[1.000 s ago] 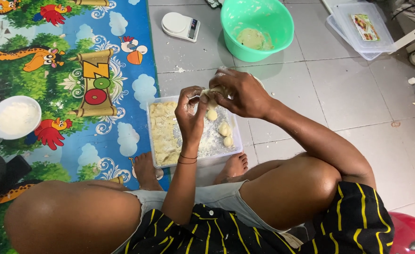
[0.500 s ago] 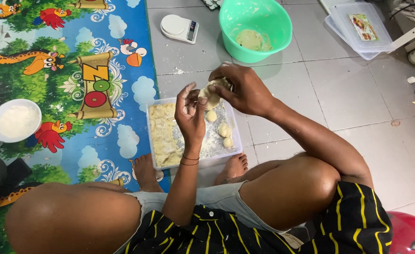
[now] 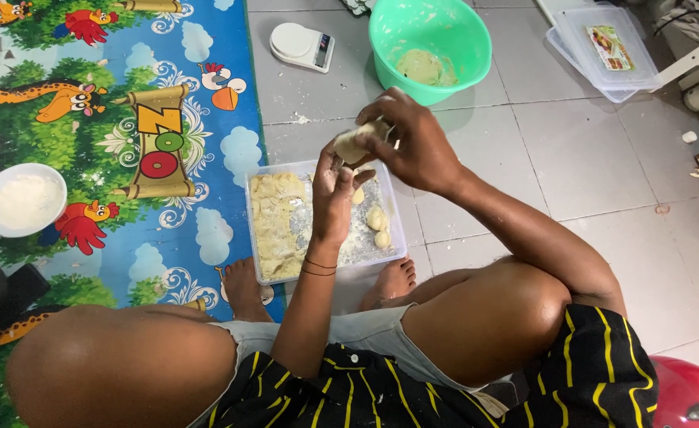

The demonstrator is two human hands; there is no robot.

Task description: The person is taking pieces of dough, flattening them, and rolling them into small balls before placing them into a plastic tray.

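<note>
Here, a pale, rounded lump of dough (image 3: 352,145) is held up in the air over the far edge of a clear rectangular plastic tray (image 3: 264,273) that sits on the grey tiled floor (image 3: 587,158) between the person's bare feet. The lump is a little longer than it is wide, and its long axis runs from near left to far right, the far end tucked under the fingers of the right hand (image 3: 413,143). That hand comes in from the right and closes over the dough from above and from the far side, fingertips pinching its upper edge. The left hand (image 3: 335,194) rises from below, palm up and fingers spread, cupping the near underside of the lump; so the dough lies between the two hands, touching both.

In the tray, a flattened yellowish mass of dough (image 3: 276,222) fills the left half, and three small dough balls (image 3: 377,219) lie on a floury patch on the right. Far beyond the hands stands a round green plastic bowl (image 3: 432,36) with dough in its bottom; left of it is a small white kitchen scale (image 3: 302,45). A white bowl of flour (image 3: 22,200) rests on the colourful animal-print play mat (image 3: 127,158) at far left. Clear plastic lids (image 3: 603,47) are stacked at far right.
</note>
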